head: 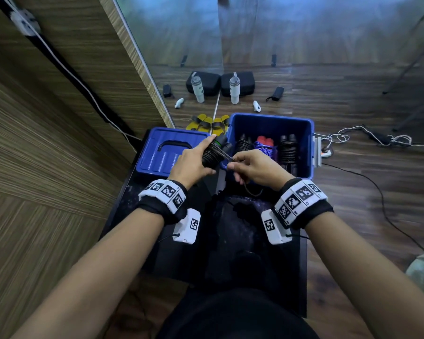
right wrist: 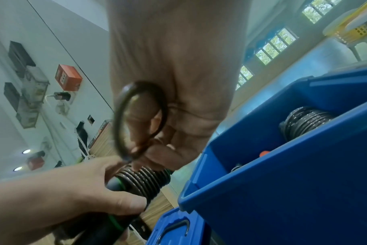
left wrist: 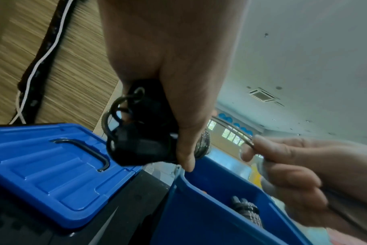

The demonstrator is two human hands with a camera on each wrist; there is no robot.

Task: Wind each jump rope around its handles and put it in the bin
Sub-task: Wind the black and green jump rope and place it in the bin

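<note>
Forearms with tagged wristbands nearest the lens. Left hand wrapped around paired black handles, fingers curled tight, coils of rope already stacked along them. Right hand just beside, thumb and fingertips pinching remaining loop of rope, short tail hanging below. Winding judged nearly finished; last turns and drop-in left. Blue lid lay flat at left; open blue bin at right already held three wound bundles, two black, one purple and red.
</note>
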